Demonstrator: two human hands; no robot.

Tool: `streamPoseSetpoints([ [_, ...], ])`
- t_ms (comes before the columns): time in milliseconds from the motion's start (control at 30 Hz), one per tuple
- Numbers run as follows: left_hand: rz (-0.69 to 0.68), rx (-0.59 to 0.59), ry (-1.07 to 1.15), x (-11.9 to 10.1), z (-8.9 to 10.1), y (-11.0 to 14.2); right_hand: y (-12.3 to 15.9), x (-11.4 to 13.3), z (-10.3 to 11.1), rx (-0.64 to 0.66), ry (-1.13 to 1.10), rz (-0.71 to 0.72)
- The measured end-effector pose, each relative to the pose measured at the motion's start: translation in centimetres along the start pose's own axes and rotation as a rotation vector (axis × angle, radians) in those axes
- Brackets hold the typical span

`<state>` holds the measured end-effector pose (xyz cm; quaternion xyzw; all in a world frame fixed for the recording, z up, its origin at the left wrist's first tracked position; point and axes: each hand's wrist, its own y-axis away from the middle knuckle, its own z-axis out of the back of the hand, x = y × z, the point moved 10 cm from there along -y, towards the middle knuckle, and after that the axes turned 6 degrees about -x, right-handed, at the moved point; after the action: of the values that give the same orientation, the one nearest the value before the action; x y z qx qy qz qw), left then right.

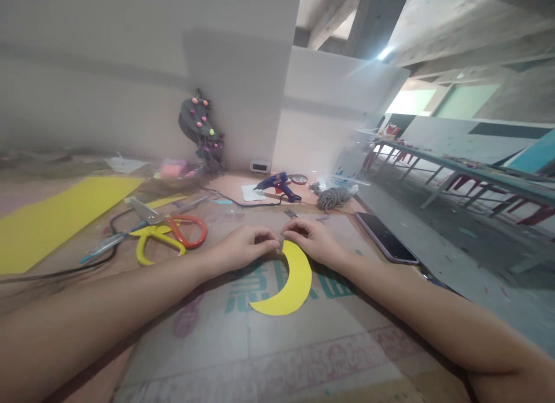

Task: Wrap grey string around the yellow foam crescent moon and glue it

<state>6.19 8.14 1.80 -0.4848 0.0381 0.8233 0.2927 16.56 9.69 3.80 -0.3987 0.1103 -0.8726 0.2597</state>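
Observation:
A yellow paper crescent moon (299, 284) lies on the cardboard in front of me, its upper tip between my two hands. A small grey bit of yarn (281, 242) shows at that tip. My left hand (249, 245) comes in from the left, thumb and fingers closed in a pinch at the yarn. My right hand (310, 239) pinches at the crescent's upper tip from the other side. The fingertips nearly meet, and they partly hide the yarn and how it sits on the paper.
Scissors (191, 230) with red and yellow handles lie at left, near a yellow sheet (65, 218). Behind are a blue glue gun (280, 185), a ball of grey yarn (333, 198) and a decorated grey crescent (197, 122). A phone (387, 238) lies at right.

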Motion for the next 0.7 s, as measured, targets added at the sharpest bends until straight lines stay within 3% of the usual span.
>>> streamPoseSetpoints([
  [267, 0.165, -0.202, 0.076, 2.3, 1.8, 0.1, -0.3, -2.0, 2.0, -0.193, -0.286, -0.116],
  [433, 0.15, -0.286, 0.072, 2.4, 2.7, 0.0, -0.1, -1.3, 1.5, -0.095, -0.118, -0.097],
  [700, 0.122, -0.275, 0.041, 1.9, 2.7, -0.1, 0.1, -1.1, 0.8, -0.052, 0.014, -0.08],
])
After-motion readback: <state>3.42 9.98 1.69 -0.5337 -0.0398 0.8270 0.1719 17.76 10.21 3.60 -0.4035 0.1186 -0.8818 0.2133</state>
